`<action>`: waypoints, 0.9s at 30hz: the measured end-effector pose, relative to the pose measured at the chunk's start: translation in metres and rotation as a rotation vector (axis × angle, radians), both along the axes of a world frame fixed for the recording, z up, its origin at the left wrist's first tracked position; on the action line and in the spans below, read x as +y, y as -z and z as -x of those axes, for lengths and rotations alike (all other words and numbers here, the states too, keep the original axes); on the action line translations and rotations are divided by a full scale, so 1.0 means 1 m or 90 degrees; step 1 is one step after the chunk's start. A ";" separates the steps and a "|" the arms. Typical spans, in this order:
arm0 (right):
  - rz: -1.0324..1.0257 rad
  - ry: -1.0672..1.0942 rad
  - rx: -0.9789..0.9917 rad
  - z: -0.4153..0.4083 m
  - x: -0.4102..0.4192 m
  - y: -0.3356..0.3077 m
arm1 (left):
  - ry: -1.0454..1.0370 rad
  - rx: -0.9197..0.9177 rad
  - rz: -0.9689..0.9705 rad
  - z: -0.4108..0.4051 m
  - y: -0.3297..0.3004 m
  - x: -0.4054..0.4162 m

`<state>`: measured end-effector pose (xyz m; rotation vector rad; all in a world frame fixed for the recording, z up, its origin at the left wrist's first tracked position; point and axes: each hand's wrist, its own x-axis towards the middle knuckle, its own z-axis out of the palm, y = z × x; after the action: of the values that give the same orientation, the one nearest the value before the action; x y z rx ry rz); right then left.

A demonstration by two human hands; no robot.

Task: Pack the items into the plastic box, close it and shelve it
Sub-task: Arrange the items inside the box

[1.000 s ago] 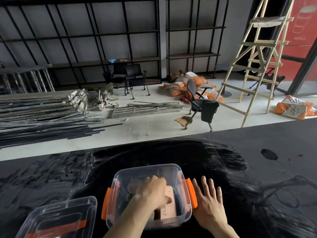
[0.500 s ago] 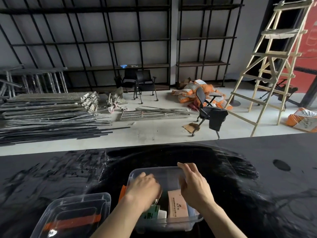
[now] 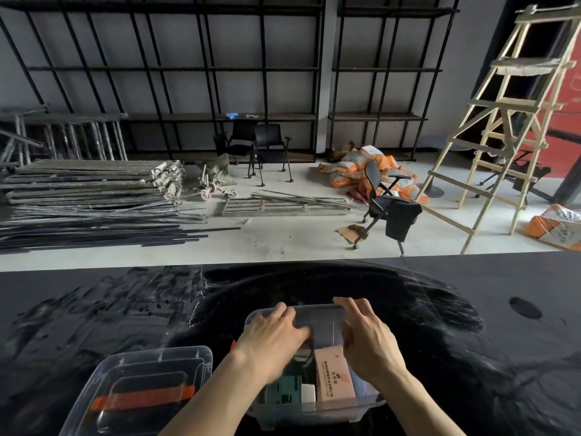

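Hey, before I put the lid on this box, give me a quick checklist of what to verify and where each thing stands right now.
1. Items inside the plastic box: pink carton and green packet are in. Ok.
2. Nothing sticking above the rim: cannot tell, hands cover the middle.
3. Left hand out of the box: not ok, it reaches inside.
4. Right hand out of the box: not ok, it is over the contents.
5. Lid within reach: ok, it lies beside the box on the left.
6. Orange latches free: cannot tell, mostly hidden.

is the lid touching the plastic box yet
Apart. The head view shows the lid lying upturned on the black table, left of the plastic box, with a strip of dark table between them.
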<state>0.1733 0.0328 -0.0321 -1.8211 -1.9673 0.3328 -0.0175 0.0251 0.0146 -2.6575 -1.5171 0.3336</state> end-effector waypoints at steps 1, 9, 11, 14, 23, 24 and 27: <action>0.000 -0.001 0.000 0.000 0.000 0.000 | -0.006 -0.018 0.015 0.001 -0.001 -0.001; 0.001 -0.003 -0.006 0.000 0.001 0.000 | -0.032 -0.101 -0.006 0.013 0.012 -0.008; 0.000 0.000 -0.012 -0.001 0.001 0.000 | -0.055 -0.074 -0.050 0.016 0.016 -0.009; -0.004 -0.004 -0.019 -0.001 0.000 0.000 | -0.057 0.001 -0.108 0.016 0.022 -0.011; -0.010 -0.007 -0.019 -0.001 0.000 0.000 | -0.138 0.077 -0.108 0.013 0.036 -0.019; -0.010 -0.007 -0.020 0.000 0.000 0.001 | -0.152 0.072 -0.105 0.013 0.037 -0.020; -0.016 -0.010 -0.018 0.000 -0.001 0.002 | -0.181 0.023 -0.111 0.012 0.036 -0.023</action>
<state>0.1733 0.0319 -0.0337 -1.8047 -1.9963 0.2871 -0.0299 0.0022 -0.0215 -2.2956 -1.8225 0.2478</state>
